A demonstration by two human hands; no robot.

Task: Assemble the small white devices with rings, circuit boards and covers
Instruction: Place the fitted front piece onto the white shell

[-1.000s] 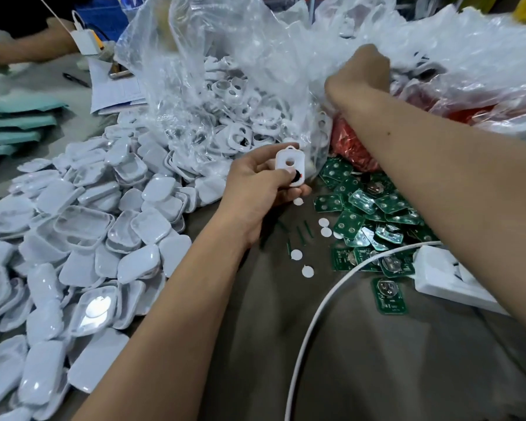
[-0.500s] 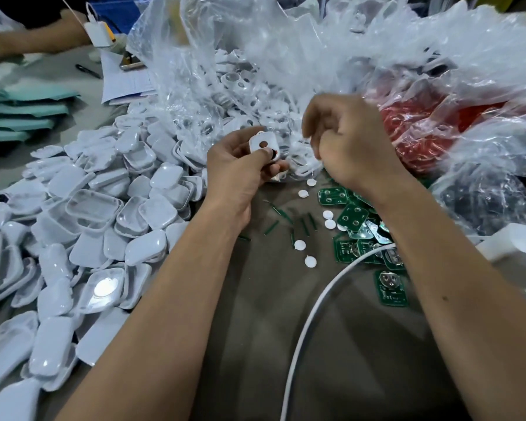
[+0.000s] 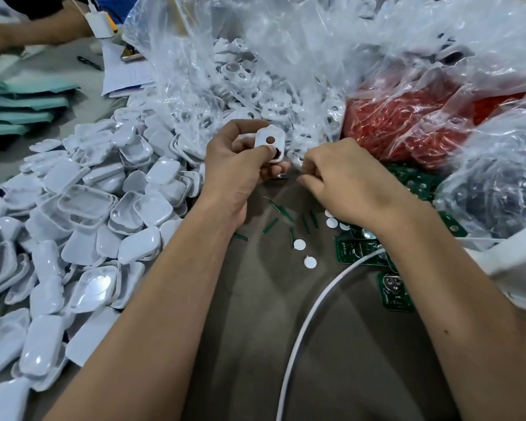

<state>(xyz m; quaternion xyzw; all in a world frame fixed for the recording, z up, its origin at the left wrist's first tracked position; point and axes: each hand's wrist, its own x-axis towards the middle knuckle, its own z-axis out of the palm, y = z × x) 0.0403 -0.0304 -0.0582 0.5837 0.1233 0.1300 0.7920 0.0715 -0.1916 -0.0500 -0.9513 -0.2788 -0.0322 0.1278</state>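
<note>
Head view, centre of the frame: your left hand (image 3: pixel 240 165) holds a small white cover (image 3: pixel 270 143) upright, thumb pressed across its lower hole and fingers curled behind it, the upper round hole showing clear. Your right hand (image 3: pixel 343 180) sits just right of it, low over the table (image 3: pixel 362 360), fingers curled in with the tips pinched together; you cannot tell from here what, if anything, they grip.

Left half of the frame is a heap of white shells (image 3: pixel 82 214), some face up and glossy, some hollow side up. Behind your hands, upper centre, a clear plastic bag (image 3: pixel 225 56) spills more white covers with holes. Upper right, another clear bag holds a red mass (image 3: pixel 407 123).

Below your right wrist lie green circuit boards (image 3: pixel 397 291), partly hidden by your forearm, with more at the right edge under the plastic. Between your arms, small white discs (image 3: pixel 310 262) and thin green strips (image 3: pixel 270 225) are scattered on the table. A white cable (image 3: pixel 304 329) curves from the lower centre up toward a white box (image 3: pixel 520 262) at the right edge.

Upper left, another person's arm (image 3: pixel 28 34) rests near a stack of teal sheets (image 3: pixel 19 107) and some papers (image 3: pixel 125 74).
</note>
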